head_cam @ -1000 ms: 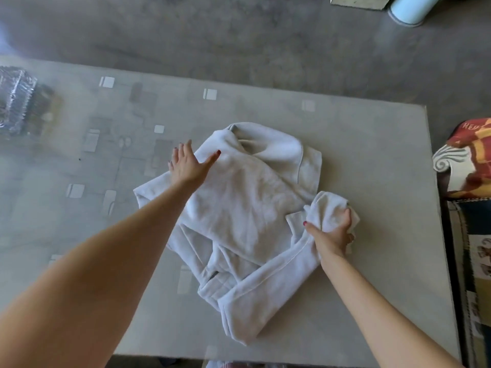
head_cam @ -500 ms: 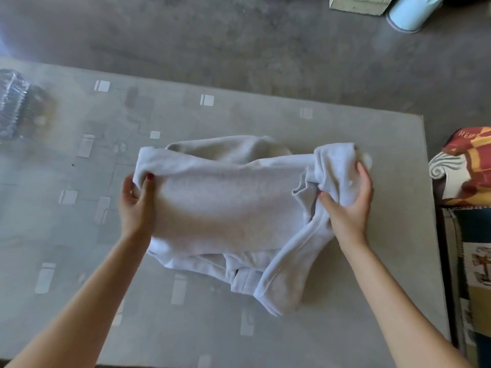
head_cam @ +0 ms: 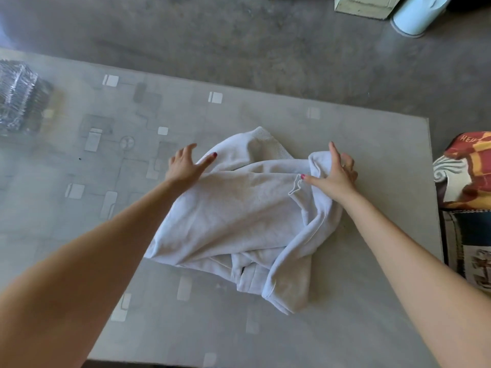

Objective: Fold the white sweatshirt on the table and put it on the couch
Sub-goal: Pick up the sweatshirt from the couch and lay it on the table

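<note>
— White sweatshirt (head_cam: 239, 211), where does it lie for you?
— Rumpled on the glass tabletop (head_cam: 372, 160), nearer its right edge. Your left hand (head_cam: 186, 166) rests flat, fingers spread, on its far left part; your right hand (head_cam: 334, 173), fingers splayed, presses a bunched fold near the far right.

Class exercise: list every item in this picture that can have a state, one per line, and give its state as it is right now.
white sweatshirt: on the table, roughly bunched, not neatly folded, one sleeve trailing toward the near edge.
left hand: open, fingers spread, at the sweatshirt's far left corner.
right hand: open, fingers spread, on bunched fabric at the right.
table: bears the sweatshirt.
couch: at the right edge, no sweatshirt on it.
</note>
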